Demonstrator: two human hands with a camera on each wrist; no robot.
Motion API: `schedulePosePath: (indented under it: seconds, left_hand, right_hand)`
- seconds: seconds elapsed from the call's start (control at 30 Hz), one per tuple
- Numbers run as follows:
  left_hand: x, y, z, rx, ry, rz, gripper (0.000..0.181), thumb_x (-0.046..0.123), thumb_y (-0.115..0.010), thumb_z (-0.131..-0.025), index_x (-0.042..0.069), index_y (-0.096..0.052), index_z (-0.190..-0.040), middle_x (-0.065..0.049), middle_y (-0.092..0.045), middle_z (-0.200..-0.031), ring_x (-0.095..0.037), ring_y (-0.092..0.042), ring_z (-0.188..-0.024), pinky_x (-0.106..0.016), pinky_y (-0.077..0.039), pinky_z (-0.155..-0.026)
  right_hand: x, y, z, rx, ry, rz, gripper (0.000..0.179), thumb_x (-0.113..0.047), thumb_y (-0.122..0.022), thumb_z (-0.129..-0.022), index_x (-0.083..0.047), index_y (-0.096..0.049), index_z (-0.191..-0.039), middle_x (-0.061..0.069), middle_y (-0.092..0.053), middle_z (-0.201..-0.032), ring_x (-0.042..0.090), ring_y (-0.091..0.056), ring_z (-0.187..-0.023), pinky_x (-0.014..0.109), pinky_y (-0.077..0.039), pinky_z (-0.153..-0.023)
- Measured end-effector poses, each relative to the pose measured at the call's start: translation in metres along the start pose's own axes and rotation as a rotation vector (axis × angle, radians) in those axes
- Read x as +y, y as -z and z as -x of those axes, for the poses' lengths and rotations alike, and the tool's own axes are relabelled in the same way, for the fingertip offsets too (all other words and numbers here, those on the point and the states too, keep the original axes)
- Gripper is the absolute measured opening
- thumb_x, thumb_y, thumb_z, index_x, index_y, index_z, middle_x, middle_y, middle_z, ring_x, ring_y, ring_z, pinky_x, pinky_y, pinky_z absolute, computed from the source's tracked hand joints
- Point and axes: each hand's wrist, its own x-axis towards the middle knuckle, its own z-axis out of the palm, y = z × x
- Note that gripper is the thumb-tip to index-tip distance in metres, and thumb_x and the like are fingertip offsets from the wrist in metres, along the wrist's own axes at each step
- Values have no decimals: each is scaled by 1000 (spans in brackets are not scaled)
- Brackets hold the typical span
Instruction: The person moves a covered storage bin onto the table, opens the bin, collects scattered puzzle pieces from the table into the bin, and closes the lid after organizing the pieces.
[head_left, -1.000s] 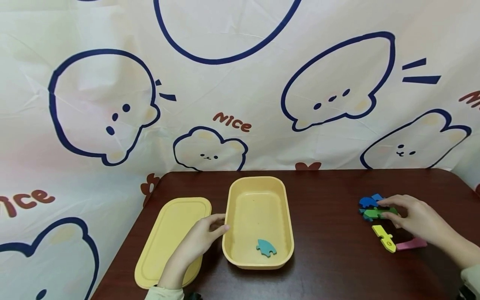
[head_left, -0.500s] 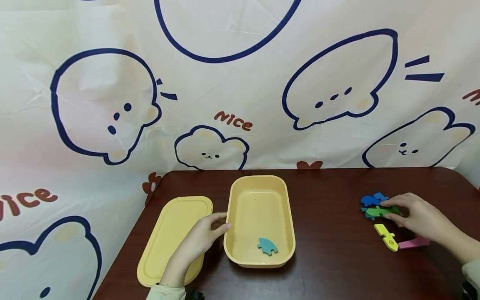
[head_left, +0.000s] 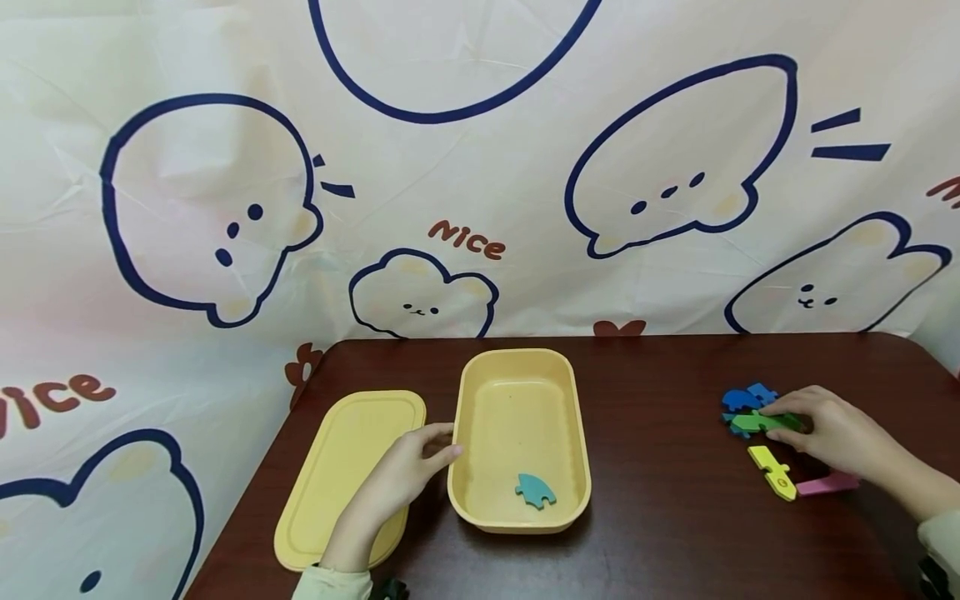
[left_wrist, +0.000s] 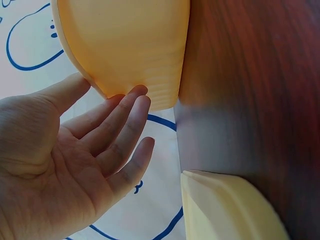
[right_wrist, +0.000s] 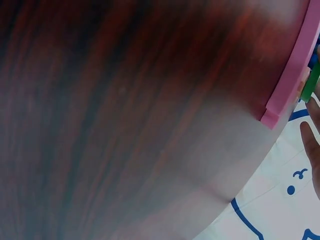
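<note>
On the dark table, my right hand (head_left: 832, 429) pinches a green puzzle piece (head_left: 750, 422) between thumb and fingers. Blue puzzle pieces (head_left: 741, 400) lie right beside and partly under it. Closer to me are a yellow puzzle piece (head_left: 772, 473) and a pink puzzle piece (head_left: 827, 484). The right wrist view shows the pink piece's long edge and a sliver of green near the fingertips. My left hand (head_left: 408, 467) touches the left side of a yellow box (head_left: 517, 527), relaxed fingers against its outer wall, thumb at the rim. One teal puzzle piece (head_left: 535, 492) lies inside the box.
Left of the box lies its flat yellow lid (head_left: 352, 446), partly under my left forearm. Behind the table (head_left: 660, 517) hangs a white cloth (head_left: 525, 167) with blue cartoon outlines.
Both hands stay nearly where they were, the right still at the green puzzle piece. The head view has shifted very slightly.
</note>
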Motion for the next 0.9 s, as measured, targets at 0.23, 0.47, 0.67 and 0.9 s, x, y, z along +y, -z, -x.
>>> schedulePosePath:
  seconds: [0.23,0.47,0.67,0.9]
  left_hand:
    - [1,1,-1,3,2,-10,37,18,-64,-98,0,-62,-130,-10,-68,-117,-27,-64,-108,-45,-51,-92]
    - [-1,0,-1,-2,1,-5,37,19,-64,-98,1,-62,-130,-10,-67,-117,-27,-64,-109,-46,-50,-92]
    - [-2,0,-1,-1,-5,-10,37,19,-64,-98,0,-62,-130,-9,-68,-116,-26,-64,-109,-46,-50,-92]
    - [-1,1,1,-4,7,-17,38,20,-65,-98,1,-62,-130,-9,-67,-117,-26,-63,-109,-46,-50,-92]
  right_hand:
    - [-2,1,-3,-48,-54,-31,22,-11,-84,-77,-8,-78,-98,12,-70,-100,35,-58,-97,59,-50,-79]
    - [-2,2,-3,-39,-65,-45,22,-10,-83,-78,-6,-78,-99,13,-70,-100,37,-58,-98,60,-49,-79]
    - [-2,1,0,0,-53,-27,22,-9,-83,-78,-6,-78,-99,12,-70,-99,33,-58,-94,58,-49,-76]
    - [-3,0,4,42,-49,1,22,-8,-84,-78,-6,-78,-99,4,-68,-93,23,-53,-87,52,-49,-72]
